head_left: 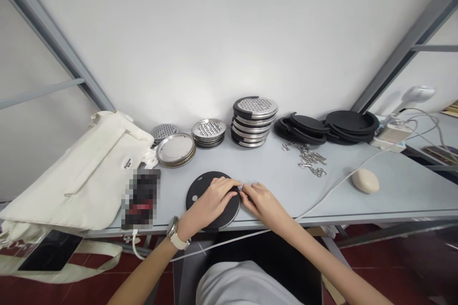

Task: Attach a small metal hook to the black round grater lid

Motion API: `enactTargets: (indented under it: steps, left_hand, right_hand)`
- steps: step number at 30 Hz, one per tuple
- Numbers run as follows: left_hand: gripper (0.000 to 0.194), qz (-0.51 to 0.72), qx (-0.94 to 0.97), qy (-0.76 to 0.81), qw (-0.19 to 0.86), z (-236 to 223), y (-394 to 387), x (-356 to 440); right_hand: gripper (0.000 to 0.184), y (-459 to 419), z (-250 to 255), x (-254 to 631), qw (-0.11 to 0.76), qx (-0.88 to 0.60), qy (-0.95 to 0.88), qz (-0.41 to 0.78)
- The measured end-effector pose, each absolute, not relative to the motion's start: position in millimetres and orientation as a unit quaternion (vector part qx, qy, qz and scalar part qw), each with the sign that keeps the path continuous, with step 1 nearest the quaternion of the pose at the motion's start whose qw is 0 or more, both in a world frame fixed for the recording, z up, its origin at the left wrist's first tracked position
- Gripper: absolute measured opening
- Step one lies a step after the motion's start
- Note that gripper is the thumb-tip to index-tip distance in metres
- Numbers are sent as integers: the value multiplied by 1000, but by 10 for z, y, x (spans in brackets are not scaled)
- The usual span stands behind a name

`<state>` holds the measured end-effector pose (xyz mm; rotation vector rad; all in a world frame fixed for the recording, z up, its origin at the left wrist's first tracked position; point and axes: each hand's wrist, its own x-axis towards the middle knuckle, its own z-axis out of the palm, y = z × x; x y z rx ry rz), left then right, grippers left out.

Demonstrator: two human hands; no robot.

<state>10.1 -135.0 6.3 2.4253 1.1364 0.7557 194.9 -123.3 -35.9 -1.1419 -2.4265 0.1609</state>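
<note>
A black round grater holder lies flat near the front edge of the desk, a silver rim showing along its lower right side. My left hand rests across it, its thumb and fingers closed at the holder's right edge. From the right, my right hand pinches at the same spot. Between the fingertips a small shiny metal piece shows; the fingers mostly cover it, so its shape is unclear. Behind stands a tall stack of round metal graters in black holders. Small metal clasps lie loose to the right.
Plain metal discs and bare grater plates are stacked at back left. Black holders are piled at back right. A white bag and a blurred-out dark item sit left. A white cable crosses near a cream mouse.
</note>
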Motion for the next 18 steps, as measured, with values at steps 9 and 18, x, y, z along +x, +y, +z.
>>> enactTargets:
  steps: [9,18]
  left_hand:
    - [28,262,856,405,185,69,-1353,105]
    - [29,262,857,406,176,77,-1361,104]
  right_hand:
    - [17,-1233,-351,1955,218,-419,-879,61]
    - [19,-1223,-341,1951,221,-417,-879,68]
